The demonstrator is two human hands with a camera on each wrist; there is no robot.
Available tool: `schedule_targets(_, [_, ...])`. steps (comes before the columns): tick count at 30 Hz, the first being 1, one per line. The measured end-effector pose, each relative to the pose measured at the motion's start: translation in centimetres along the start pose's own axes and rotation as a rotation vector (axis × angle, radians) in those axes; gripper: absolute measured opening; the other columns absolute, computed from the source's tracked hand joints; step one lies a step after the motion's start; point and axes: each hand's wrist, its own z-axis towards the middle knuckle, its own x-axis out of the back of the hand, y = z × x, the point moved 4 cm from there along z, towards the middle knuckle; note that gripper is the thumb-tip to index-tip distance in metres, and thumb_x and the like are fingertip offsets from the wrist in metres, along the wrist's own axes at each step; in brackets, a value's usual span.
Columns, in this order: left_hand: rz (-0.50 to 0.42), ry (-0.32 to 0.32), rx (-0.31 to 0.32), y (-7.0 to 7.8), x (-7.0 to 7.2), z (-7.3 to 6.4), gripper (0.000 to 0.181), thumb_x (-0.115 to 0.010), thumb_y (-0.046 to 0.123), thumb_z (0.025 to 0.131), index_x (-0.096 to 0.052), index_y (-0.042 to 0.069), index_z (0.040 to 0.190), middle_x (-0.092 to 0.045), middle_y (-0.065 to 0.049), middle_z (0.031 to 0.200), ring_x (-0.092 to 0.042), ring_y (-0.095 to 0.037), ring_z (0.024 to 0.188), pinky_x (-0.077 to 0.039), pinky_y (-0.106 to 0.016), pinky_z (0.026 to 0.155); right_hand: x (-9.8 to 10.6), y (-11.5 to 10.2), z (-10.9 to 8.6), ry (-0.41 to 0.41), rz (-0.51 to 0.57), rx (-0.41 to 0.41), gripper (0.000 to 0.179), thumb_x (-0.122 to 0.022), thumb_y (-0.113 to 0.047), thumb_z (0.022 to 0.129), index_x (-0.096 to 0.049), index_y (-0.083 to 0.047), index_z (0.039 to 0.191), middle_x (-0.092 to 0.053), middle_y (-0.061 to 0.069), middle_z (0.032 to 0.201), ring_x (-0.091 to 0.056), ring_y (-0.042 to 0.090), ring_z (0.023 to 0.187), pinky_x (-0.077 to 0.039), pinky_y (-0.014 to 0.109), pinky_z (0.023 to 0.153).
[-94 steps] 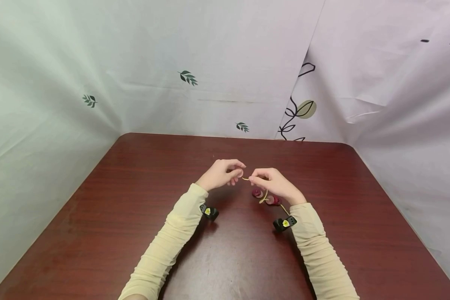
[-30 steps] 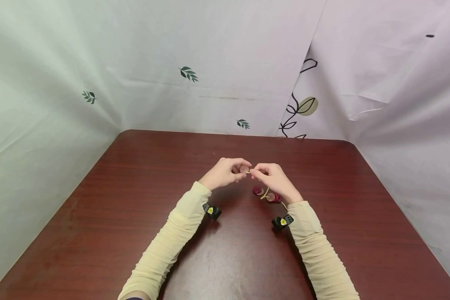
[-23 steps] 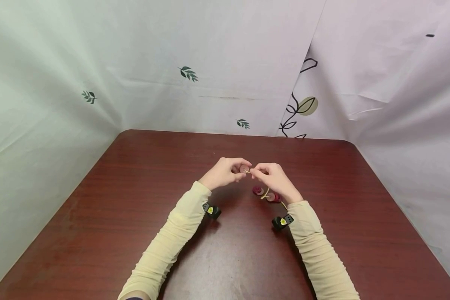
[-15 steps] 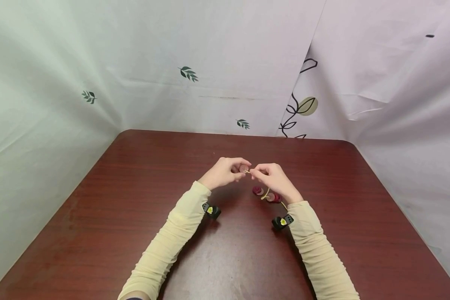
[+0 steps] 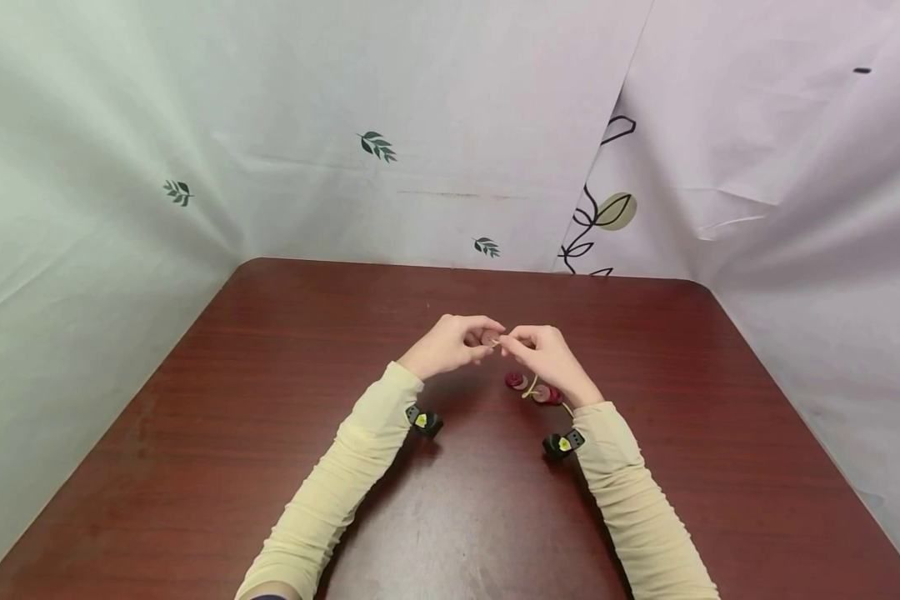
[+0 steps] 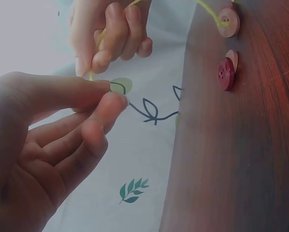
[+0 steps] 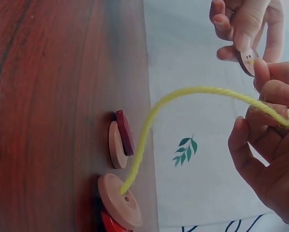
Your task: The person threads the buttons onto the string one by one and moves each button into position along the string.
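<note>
My left hand [image 5: 446, 346] pinches a pale pink button [image 7: 248, 60] by its edge, its holed face turned toward my right hand [image 5: 547, 360]. My right thumb and finger pinch yellow yarn [image 7: 197, 90] close to its end, and a bit of yellow shows right at the button's holes. The fingertips of both hands nearly meet above the table. From my right hand the yarn loops down through a second pink button [image 7: 118, 200], which lies against a red button [image 7: 111, 223]. In the left wrist view, my fingers hide the held button.
Beside the strung buttons, a dark red button [image 6: 225, 74] leans on another pale pink button [image 7: 116, 145]. All lie on the reddish-brown table [image 5: 307, 333], below my right hand. White cloth [image 5: 307, 100] with printed leaves hangs behind the table's far edge.
Since about three seconds ago, my hands have come closer together, the held button's face has turned into view, and the yarn's end has reached its holes. Over the last second almost nothing moved.
</note>
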Motion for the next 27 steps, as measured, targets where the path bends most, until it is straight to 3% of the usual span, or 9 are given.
schedule_targets(8, [-0.042, -0.018, 0.027, -0.02, -0.11, 0.04, 0.036, -0.067, 0.004, 0.089, -0.062, 0.007, 0.125, -0.069, -0.009, 0.092, -0.071, -0.032, 0.075, -0.053, -0.023, 0.057, 0.01, -0.4, 0.0, 0.044, -0.019, 0.027, 0.022, -0.061, -0.025, 0.095, -0.07, -0.009, 0.082, -0.055, 0.002, 0.062, -0.043, 0.008, 0.054, -0.031, 0.022, 0.048])
schedule_targets(17, [-0.085, -0.044, 0.047, -0.17, -0.17, 0.01, 0.038, -0.066, 0.005, 0.089, -0.06, 0.004, 0.126, -0.071, -0.021, 0.1, -0.071, -0.035, 0.081, -0.058, -0.039, 0.064, -0.09, -0.31, 0.0, 0.058, -0.04, 0.041, 0.017, -0.063, -0.022, 0.093, -0.073, -0.009, 0.09, -0.071, 0.017, 0.082, -0.051, 0.013, 0.065, -0.037, 0.023, 0.057])
schedule_targets(27, [-0.115, -0.021, 0.033, 0.01, -0.09, -0.03, 0.035, -0.067, 0.004, 0.089, -0.059, 0.003, 0.123, -0.072, -0.021, 0.097, -0.071, -0.036, 0.079, -0.057, -0.048, 0.066, -0.5, -0.33, -0.02, 0.011, -0.029, 0.059, 0.017, -0.064, -0.025, 0.094, -0.07, -0.01, 0.092, -0.069, 0.02, 0.083, -0.049, 0.018, 0.066, -0.036, 0.024, 0.059])
